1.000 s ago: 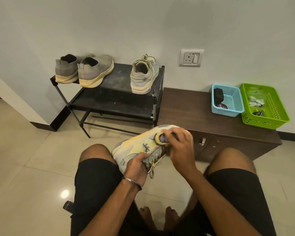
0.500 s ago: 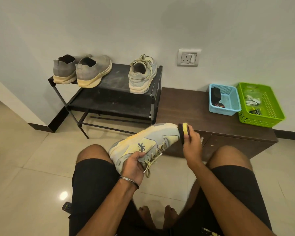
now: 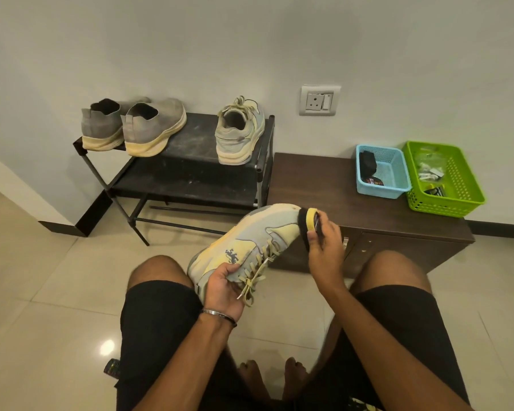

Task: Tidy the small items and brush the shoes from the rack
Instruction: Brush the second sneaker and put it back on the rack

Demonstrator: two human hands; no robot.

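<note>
A pale yellow and grey sneaker (image 3: 250,241) is tilted over my lap, toe pointing up and to the right. My left hand (image 3: 224,287) grips it near the heel and laces. My right hand (image 3: 324,247) holds a small brush (image 3: 307,222) with a yellow back and black bristles, pressed against the sneaker's toe. On the black shoe rack (image 3: 190,161) stand the matching sneaker (image 3: 239,134) and a pair of grey slip-on shoes (image 3: 134,126).
A low brown cabinet (image 3: 324,188) stands right of the rack. On it sit a blue basket (image 3: 383,173) with dark items and a green basket (image 3: 444,179) with small packets. A wall socket (image 3: 319,99) is above. A small dark object (image 3: 112,367) lies on the tiled floor by my left thigh.
My right hand moved the brush from the sneaker's side up to its toe. The sneaker is tilted a little more upward; my left hand keeps its hold.
</note>
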